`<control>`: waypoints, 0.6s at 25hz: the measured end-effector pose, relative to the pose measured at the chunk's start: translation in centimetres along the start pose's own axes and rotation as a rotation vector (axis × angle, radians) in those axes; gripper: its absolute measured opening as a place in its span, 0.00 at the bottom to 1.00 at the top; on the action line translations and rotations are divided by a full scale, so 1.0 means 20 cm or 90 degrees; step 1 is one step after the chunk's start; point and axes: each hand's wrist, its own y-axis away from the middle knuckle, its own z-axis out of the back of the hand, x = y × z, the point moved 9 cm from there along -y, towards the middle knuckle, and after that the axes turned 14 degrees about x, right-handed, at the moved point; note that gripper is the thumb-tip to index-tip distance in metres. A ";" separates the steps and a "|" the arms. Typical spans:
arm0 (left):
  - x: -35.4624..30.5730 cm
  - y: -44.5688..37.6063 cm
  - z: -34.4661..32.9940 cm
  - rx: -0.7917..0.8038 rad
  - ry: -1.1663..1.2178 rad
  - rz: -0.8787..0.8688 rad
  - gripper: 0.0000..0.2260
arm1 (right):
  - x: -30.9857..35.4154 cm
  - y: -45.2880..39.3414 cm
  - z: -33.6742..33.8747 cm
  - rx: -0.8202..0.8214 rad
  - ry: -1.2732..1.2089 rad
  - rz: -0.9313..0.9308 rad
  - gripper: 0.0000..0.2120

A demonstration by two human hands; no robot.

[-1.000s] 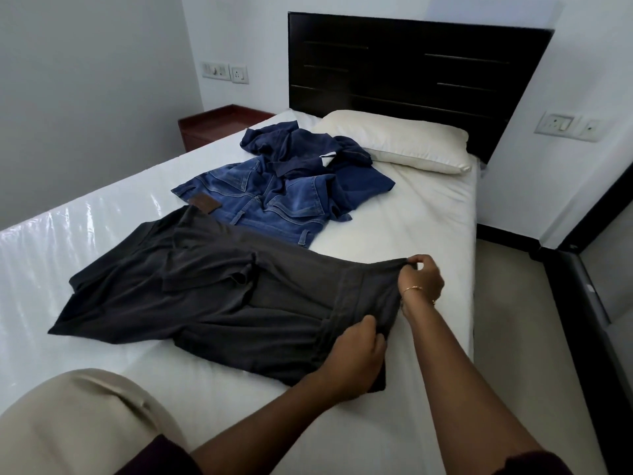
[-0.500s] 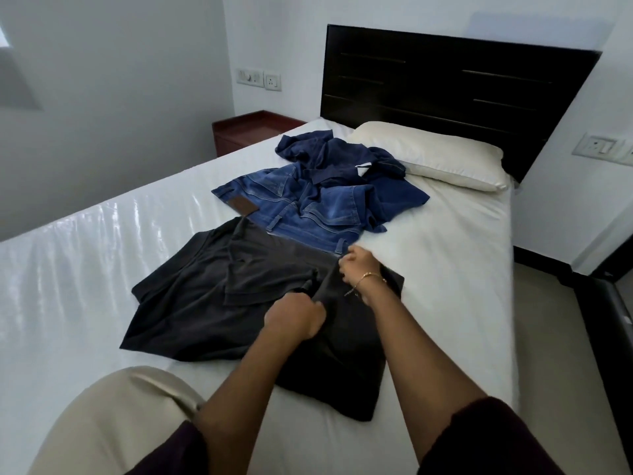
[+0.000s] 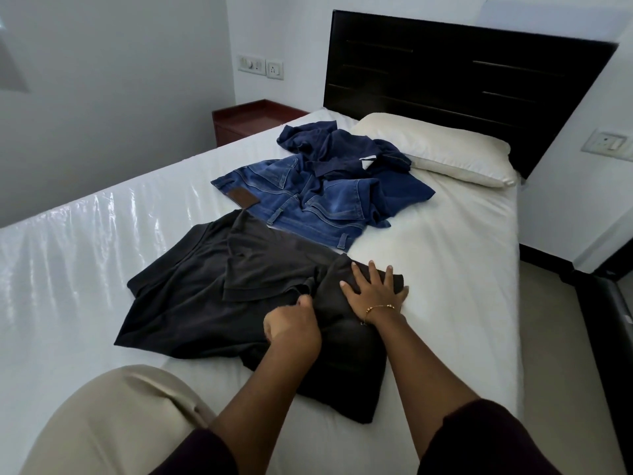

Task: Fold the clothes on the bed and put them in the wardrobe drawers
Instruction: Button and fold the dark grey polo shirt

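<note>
Early stage, first garment only partly folded. Right hand (image 3: 375, 291) lies flat, fingers spread, pressing the doubled-over end of the dark grey garment (image 3: 212, 296) onto the bed (image 3: 445, 255). Left hand (image 3: 291, 325) sits just beside it on the wrist side, fingers curled down into the same cloth, apparently pinching a fold; fingertips hidden, so hold not fully confirmed. Rest of the grey garment spreads away from the left hand, still flat and loose, one flap crumpled on top. Beyond the right hand's fingertips: blue jeans (image 3: 308, 207) and navy shirt (image 3: 359, 156) in an unfolded heap, jeans edge touching the grey garment. No wardrobe or drawers visible. Left to do, by my judgement: finish this fold, fold the two blue items, stow all.
</note>
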 end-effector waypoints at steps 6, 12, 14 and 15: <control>-0.34 0.17 0.07 -0.159 0.048 -0.230 0.22 | -0.18 0.16 0.08 -0.222 -0.281 -0.118 0.29; -0.55 0.20 -0.20 -0.024 -0.149 -0.168 0.29 | -0.36 0.14 -0.01 -0.080 -0.656 -0.162 0.30; -0.54 0.17 -0.18 0.010 -0.114 -0.150 0.24 | -0.34 0.14 -0.03 -0.039 -0.793 -0.104 0.33; -0.53 0.16 -0.15 0.025 -0.046 -0.164 0.22 | -0.32 0.15 -0.02 -0.035 -0.865 -0.069 0.36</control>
